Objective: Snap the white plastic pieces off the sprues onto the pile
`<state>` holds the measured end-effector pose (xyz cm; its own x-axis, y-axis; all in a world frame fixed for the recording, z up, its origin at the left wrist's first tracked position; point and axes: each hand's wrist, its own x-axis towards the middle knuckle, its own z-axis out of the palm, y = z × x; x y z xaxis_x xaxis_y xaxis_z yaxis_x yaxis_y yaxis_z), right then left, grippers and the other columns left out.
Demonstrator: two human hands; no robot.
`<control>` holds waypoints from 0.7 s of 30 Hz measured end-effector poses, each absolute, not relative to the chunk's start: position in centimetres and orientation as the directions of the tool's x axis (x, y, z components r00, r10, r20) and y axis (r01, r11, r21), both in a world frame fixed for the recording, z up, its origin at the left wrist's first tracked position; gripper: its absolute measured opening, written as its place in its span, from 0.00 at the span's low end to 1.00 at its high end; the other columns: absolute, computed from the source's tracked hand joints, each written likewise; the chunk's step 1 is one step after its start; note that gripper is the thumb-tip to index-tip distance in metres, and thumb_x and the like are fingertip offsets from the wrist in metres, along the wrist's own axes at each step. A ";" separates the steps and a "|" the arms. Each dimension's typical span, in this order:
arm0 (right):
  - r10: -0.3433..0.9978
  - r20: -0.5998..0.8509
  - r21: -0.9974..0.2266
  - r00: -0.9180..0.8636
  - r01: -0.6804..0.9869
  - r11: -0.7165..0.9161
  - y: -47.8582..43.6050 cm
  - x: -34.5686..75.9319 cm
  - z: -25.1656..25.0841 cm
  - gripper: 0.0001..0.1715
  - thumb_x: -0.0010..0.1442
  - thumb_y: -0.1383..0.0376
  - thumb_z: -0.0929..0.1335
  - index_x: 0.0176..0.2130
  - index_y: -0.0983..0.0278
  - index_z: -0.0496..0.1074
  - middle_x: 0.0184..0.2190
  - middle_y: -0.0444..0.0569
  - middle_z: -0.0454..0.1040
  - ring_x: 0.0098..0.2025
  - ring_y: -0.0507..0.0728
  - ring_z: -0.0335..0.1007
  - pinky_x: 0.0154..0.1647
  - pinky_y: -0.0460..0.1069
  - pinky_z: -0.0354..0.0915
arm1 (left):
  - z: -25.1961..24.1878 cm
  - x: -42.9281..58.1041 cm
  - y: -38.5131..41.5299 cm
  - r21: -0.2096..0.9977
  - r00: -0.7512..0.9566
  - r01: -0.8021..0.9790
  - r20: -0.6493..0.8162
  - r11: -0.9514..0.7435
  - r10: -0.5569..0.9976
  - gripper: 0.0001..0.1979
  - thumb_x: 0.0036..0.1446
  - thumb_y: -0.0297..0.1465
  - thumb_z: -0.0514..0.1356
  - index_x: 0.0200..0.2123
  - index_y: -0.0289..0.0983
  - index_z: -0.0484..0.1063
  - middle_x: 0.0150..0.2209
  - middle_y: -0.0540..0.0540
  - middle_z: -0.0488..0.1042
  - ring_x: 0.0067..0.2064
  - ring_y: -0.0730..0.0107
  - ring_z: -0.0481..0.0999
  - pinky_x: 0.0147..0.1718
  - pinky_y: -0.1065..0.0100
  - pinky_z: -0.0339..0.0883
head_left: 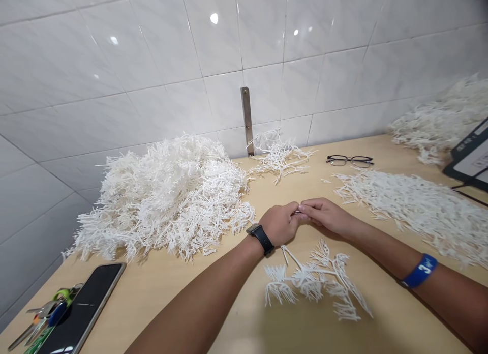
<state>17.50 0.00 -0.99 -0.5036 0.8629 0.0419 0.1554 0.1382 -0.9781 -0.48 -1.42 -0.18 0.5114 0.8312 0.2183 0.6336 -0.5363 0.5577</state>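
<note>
Loose sprigs [316, 280] centre, heap [168, 191] left, eyeglasses [349, 160] behind right, phone [84, 308] front-left

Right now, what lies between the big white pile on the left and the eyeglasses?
A smaller heap of white plastic sprigs lies between the big pile and the eyeglasses, near the metal strip, as the head view shows.

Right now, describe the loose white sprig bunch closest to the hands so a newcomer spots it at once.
On the light wooden table, look on the near side of the left hand and right hand, which pinch a thin piece. The small white branched bunch lies there alone. Unlike the big heap to the left and the flat spread to the right, it touches neither.
</note>
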 end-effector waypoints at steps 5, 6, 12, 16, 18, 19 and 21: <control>0.898 0.036 -0.995 -0.439 0.070 0.074 -0.1 17.5 -0.8 0.28 0.56 0.46 0.68 0.21 0.64 0.61 0.15 0.37 0.50 0.19 0.46 0.41 0.20 0.46 0.40 | 0.2 -0.6 -1.5 0.562 0.524 0.639 0.182 -0.525 0.832 0.19 0.65 0.41 0.46 0.31 0.40 0.71 0.23 0.50 0.72 0.26 0.70 0.67 0.27 0.69 0.54; 0.910 0.032 -0.997 -0.414 0.047 0.057 -0.1 17.5 -0.7 0.28 0.56 0.47 0.69 0.20 0.64 0.59 0.15 0.37 0.50 0.19 0.46 0.41 0.20 0.46 0.39 | 0.2 -0.6 -1.4 0.564 0.514 0.644 0.180 -0.516 0.839 0.20 0.65 0.42 0.46 0.30 0.39 0.71 0.23 0.50 0.71 0.26 0.70 0.66 0.27 0.69 0.54; 0.925 -0.170 -0.933 -0.341 -0.247 -0.263 0.8 18.3 -0.4 0.18 0.57 0.59 0.67 0.21 0.63 0.60 0.15 0.37 0.47 0.17 0.47 0.35 0.17 0.46 0.36 | -0.1 -0.7 -1.1 0.612 0.450 0.641 0.190 -0.463 0.873 0.18 0.63 0.43 0.48 0.34 0.39 0.72 0.27 0.49 0.75 0.29 0.71 0.69 0.29 0.70 0.57; 0.923 -0.250 -0.811 -0.292 -0.458 -0.364 1.4 19.3 0.0 0.11 0.52 0.64 0.65 0.22 0.63 0.61 0.16 0.38 0.45 0.18 0.47 0.35 0.16 0.45 0.37 | -0.4 -0.7 -1.1 0.577 0.477 0.650 0.198 -0.495 0.856 0.15 0.63 0.39 0.48 0.41 0.40 0.72 0.33 0.47 0.78 0.33 0.68 0.73 0.31 0.69 0.60; 0.926 -0.258 -0.767 -0.275 -0.524 -0.370 1.4 19.6 0.3 0.06 0.49 0.67 0.66 0.23 0.64 0.63 0.17 0.40 0.49 0.18 0.48 0.39 0.16 0.45 0.40 | -0.5 -0.6 -1.1 0.569 0.481 0.652 0.201 -0.502 0.853 0.15 0.63 0.37 0.48 0.45 0.40 0.70 0.36 0.47 0.78 0.35 0.66 0.74 0.33 0.68 0.62; 0.927 -0.256 -0.754 -0.273 -0.544 -0.368 1.3 19.6 0.4 0.04 0.47 0.68 0.66 0.24 0.64 0.64 0.18 0.42 0.52 0.19 0.48 0.43 0.16 0.45 0.41 | -0.6 -0.6 -1.0 0.568 0.479 0.655 0.199 -0.499 0.855 0.15 0.63 0.36 0.48 0.47 0.40 0.70 0.37 0.46 0.78 0.36 0.66 0.75 0.34 0.68 0.63; 0.928 -0.242 -0.746 -0.284 -0.557 -0.365 1.0 19.4 0.6 0.06 0.42 0.72 0.66 0.24 0.64 0.63 0.21 0.44 0.56 0.21 0.49 0.47 0.17 0.45 0.43 | -0.7 -0.6 -1.0 0.566 0.473 0.663 0.191 -0.490 0.860 0.16 0.63 0.35 0.48 0.49 0.40 0.68 0.38 0.46 0.79 0.36 0.65 0.75 0.35 0.67 0.64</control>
<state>19.42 0.97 0.63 -0.2842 0.9278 -0.2415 -0.5572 -0.3649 -0.7459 -0.61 -1.01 -0.68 0.4728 0.8602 0.1910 0.6626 -0.4900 0.5665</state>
